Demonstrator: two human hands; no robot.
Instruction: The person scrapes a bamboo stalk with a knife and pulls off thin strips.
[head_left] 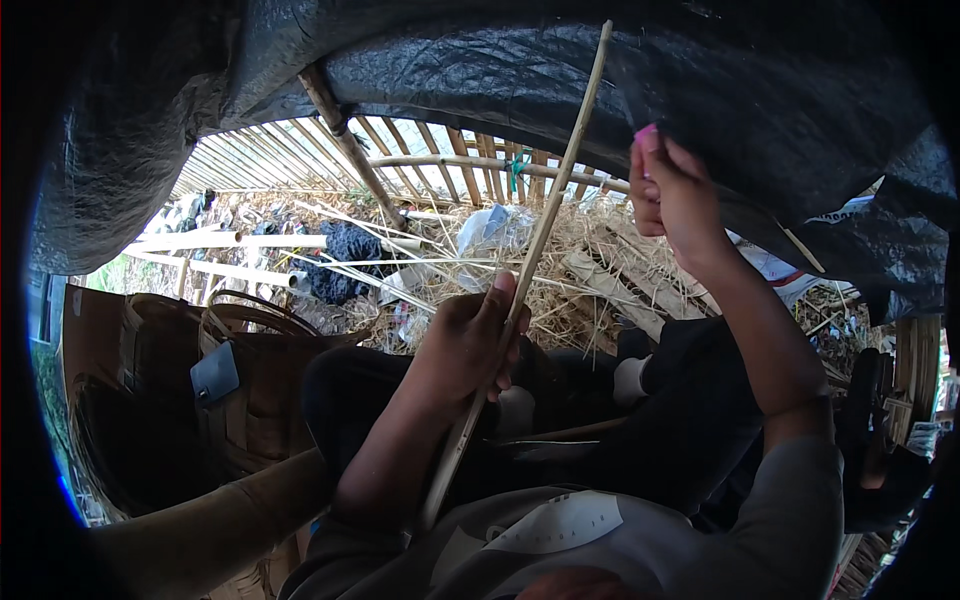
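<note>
My left hand [465, 345] is wrapped round a long, pale bamboo stick [565, 170], its thumb lying along the side. The stick slants from beside my body at the lower middle up toward the tarp, and its top end stands free. Raised to the right of the stick, apart from it, is my right hand [680, 200]. Its fingers are closed on a small pink thing [647, 132], of which only a bit shows at the fingertips. What kind of thing this is I cannot make out against the dark tarp.
A black tarp [800, 110] hangs low overhead. Woven bamboo baskets [255, 400] stand at the left, behind a thick bamboo pole [220, 515]. Beyond my legs lie straw [590, 270], cut bamboo lengths [210, 265] and a dark heap [345, 265]. A slatted bamboo fence [430, 160] closes the back.
</note>
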